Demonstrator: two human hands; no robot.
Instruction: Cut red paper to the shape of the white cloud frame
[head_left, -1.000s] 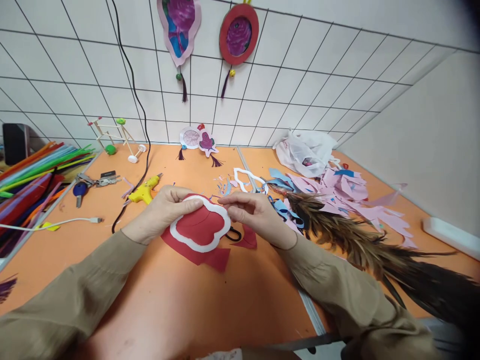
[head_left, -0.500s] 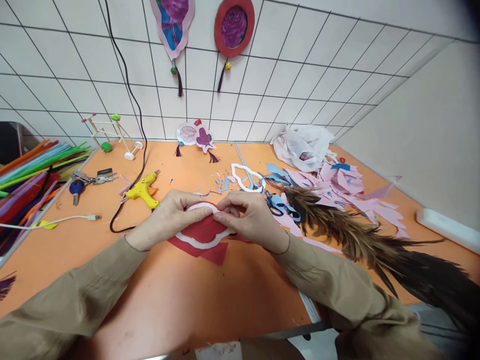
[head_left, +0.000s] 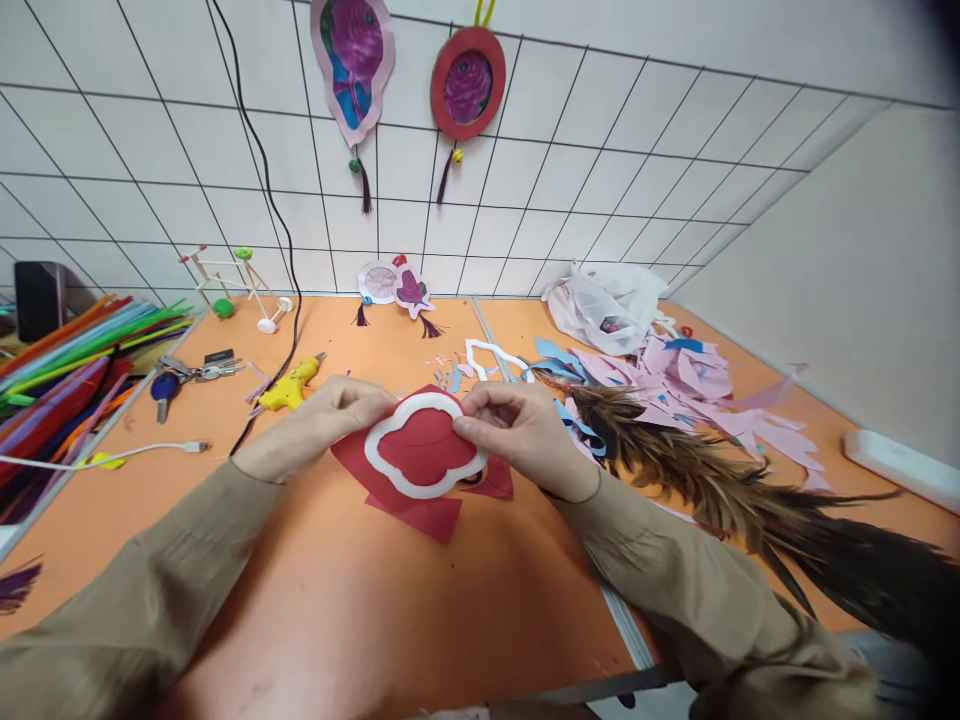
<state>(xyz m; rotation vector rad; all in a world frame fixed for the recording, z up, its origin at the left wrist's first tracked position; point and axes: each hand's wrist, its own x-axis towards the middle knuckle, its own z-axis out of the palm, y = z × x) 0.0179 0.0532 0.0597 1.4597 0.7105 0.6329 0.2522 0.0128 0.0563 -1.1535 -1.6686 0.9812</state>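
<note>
A white wavy-edged frame (head_left: 429,490) lies flat on a piece of red paper (head_left: 420,438), which shows through its middle. My left hand (head_left: 330,420) is closed at the upper left edge of the red paper, its fingertips partly hidden. On the other side, my right hand (head_left: 521,430) pinches the upper right edge, thumb over the white frame and fingers behind. Below the frame, a pointed red paper corner (head_left: 435,518) sticks out. Another red paper piece (head_left: 501,480) lies under the right side, by a small dark item I cannot make out.
A yellow glue gun (head_left: 291,385) lies left of my hands, near keys (head_left: 206,370) and a white cable (head_left: 150,450). Pink paper scraps (head_left: 675,380), a white cut-out outline (head_left: 484,347) and long brown feathers (head_left: 675,455) lie to the right. A plastic bag (head_left: 604,300) stands behind.
Both hands have moved apart to the paper's edges, uncovering the frame's top. The red paper is now tilted more toward me. The view has shifted slightly upward.
</note>
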